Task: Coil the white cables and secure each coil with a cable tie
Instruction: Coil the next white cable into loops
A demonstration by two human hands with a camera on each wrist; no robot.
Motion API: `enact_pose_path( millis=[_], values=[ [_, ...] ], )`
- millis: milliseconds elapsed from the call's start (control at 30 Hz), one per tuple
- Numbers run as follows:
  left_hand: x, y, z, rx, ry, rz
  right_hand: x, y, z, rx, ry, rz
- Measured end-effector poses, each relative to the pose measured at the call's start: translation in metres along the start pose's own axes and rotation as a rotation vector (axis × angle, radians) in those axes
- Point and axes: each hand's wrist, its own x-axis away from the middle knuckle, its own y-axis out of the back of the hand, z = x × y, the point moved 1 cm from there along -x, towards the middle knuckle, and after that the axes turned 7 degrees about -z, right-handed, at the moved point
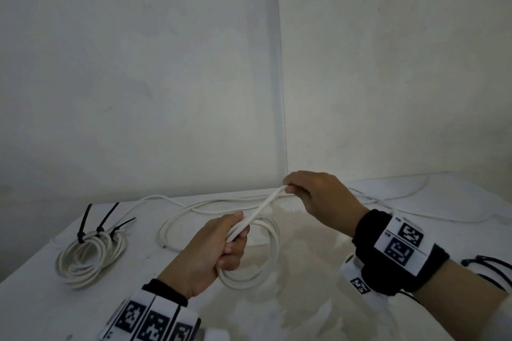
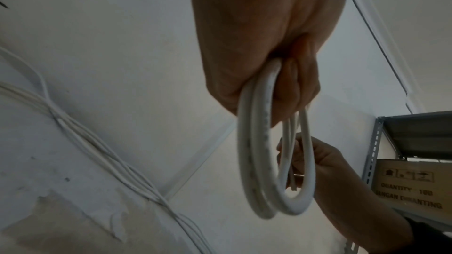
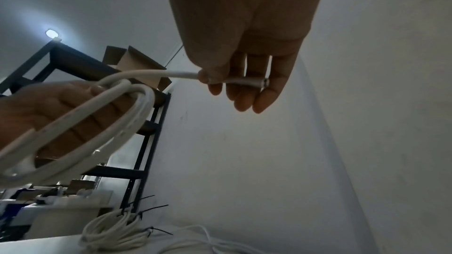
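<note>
Left hand (image 1: 219, 252) fist-grips a white cable coil (image 1: 255, 257), fingers (image 3: 80, 121) curled through the loops, coil hanging below the fist above the table (image 1: 304, 271). Right hand (image 1: 318, 196) pinches the cable's free end (image 3: 244, 80) between thumb and fingertips (cut tip pokes out past the fingers), strand running taut back to the left fist. Finished coils (image 1: 88, 257) with black cable ties (image 1: 102, 223) lie on the table's left; loose cables (image 1: 194, 207) lie behind the hands.

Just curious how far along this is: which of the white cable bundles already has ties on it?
The finished coil lying at the table's left, with three black cable ties sticking up. The coil in the left hand has none.
</note>
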Motion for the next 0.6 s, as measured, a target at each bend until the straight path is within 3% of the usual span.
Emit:
enact_pose_path(
  millis=[133,267,433,533,600],
  values=[
    [-0.002,-0.003,0.001,0.111,0.007,-0.006,0.009,-0.006,0.01,-0.24,-0.218,0.18],
    [-0.006,-0.003,0.002,0.204,0.006,-0.001,0.021,-0.019,0.026,-0.491,-0.392,0.264],
    [-0.01,0.001,0.002,0.274,0.009,-0.019,0.019,-0.023,0.027,-0.487,-0.425,0.271],
    [-0.009,0.001,0.002,0.304,-0.021,-0.04,0.017,-0.024,0.034,-0.67,-0.572,0.244],
    [-0.009,0.001,0.002,0.201,-0.098,-0.087,0.018,-0.025,0.039,-0.805,-0.667,0.228]
  ],
)
